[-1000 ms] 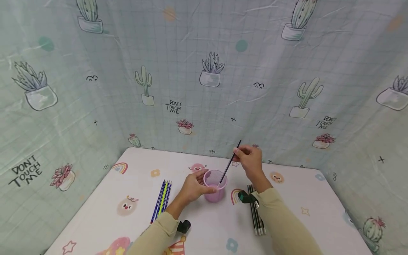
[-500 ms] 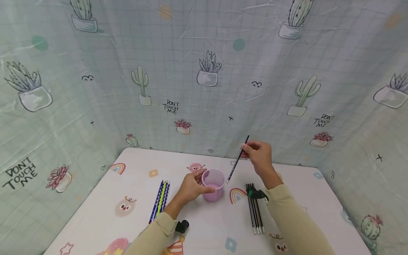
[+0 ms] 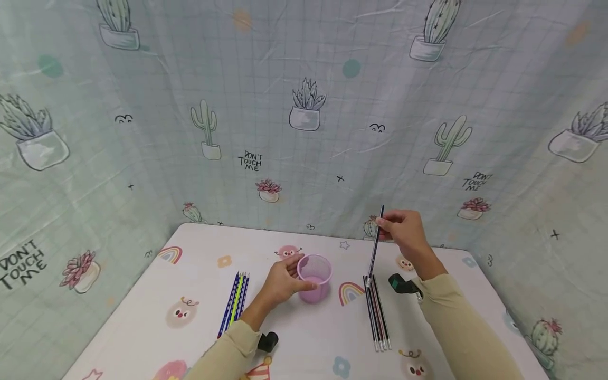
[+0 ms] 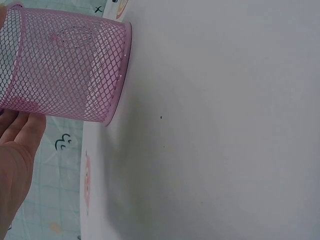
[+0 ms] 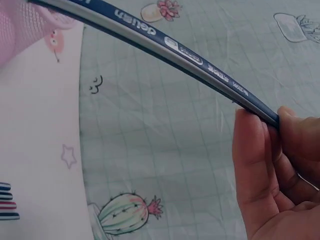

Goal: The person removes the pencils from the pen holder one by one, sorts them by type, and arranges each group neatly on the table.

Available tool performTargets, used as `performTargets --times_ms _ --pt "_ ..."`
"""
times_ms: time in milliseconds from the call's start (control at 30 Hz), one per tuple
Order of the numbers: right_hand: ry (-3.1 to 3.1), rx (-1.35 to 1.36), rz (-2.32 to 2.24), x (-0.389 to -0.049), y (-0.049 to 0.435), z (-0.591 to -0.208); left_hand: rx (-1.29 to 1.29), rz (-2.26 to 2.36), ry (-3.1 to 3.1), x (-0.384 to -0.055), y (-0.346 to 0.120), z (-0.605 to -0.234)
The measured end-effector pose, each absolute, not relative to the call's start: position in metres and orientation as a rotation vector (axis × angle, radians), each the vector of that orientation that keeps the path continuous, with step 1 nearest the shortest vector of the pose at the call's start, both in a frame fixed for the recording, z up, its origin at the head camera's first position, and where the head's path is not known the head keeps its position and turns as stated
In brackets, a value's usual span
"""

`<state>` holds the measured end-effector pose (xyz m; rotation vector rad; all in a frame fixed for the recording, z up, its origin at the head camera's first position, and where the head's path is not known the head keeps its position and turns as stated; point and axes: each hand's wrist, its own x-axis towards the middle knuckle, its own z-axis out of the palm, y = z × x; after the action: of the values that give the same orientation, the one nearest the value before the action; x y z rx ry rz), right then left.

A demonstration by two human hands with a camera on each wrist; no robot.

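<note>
A pink mesh pencil cup (image 3: 312, 293) is gripped at its side by my left hand (image 3: 277, 283), thumb in front and fingers behind. The left wrist view gives the cup's mesh wall (image 4: 65, 65) up close, its base at the white table. Thumb and fingers of my right hand (image 3: 406, 232) pinch a dark pencil (image 3: 375, 250) near its upper end. Its pale lower end overlaps the far end of a row of several dark pencils (image 3: 377, 319) in the head view. Printed lettering shows along the held pencil (image 5: 165, 42) in the right wrist view.
Left of the cup, several blue-patterned pencils (image 3: 231, 301) lie with a yellow-green pencil (image 3: 237, 298) on the white tabletop (image 3: 304, 338). Black wrist cameras (image 3: 402, 283) are worn on both wrists. A cactus-print cloth (image 3: 304, 158) hangs behind the table.
My right hand has carried the pencil out of the cup's mouth and rightward, to above the dark pencils; it now stands closer to upright. The left hand still holds the cup.
</note>
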<state>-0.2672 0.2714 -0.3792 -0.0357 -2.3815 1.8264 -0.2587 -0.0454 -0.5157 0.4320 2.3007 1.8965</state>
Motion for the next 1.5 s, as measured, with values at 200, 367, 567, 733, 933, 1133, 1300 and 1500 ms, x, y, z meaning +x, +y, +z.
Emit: performTargets --times_ms 200,367,567,733,933,1133,1300,1500 --pt "-2.460 -0.071 1.806 -0.263 0.282 -0.382 0.429 1.904 2.302 -0.258 -0.046 -0.517" --pt "-2.521 -0.120 1.784 -0.262 0.289 -0.387 0.437 1.898 2.303 -0.258 -0.046 -0.518" --pt "-2.576 -0.133 1.768 -0.262 0.295 -0.395 0.444 1.907 2.297 -0.257 -0.045 -0.516" --pt "-2.619 -0.130 1.759 -0.260 0.299 -0.402 0.450 1.906 2.305 -0.256 -0.044 -0.512" --pt "-2.660 -0.092 1.753 -0.258 0.305 -0.413 0.434 1.876 2.329 -0.253 -0.044 -0.513" --pt "-2.696 -0.114 1.721 -0.257 0.308 -0.421 0.440 1.879 2.327 -0.254 -0.043 -0.514" --pt "-2.703 -0.123 1.728 -0.257 0.311 -0.426 0.453 1.898 2.317 -0.255 -0.042 -0.512" --pt "-2.704 -0.144 1.754 -0.253 0.313 -0.441 0.453 1.867 2.325 -0.254 -0.044 -0.515"
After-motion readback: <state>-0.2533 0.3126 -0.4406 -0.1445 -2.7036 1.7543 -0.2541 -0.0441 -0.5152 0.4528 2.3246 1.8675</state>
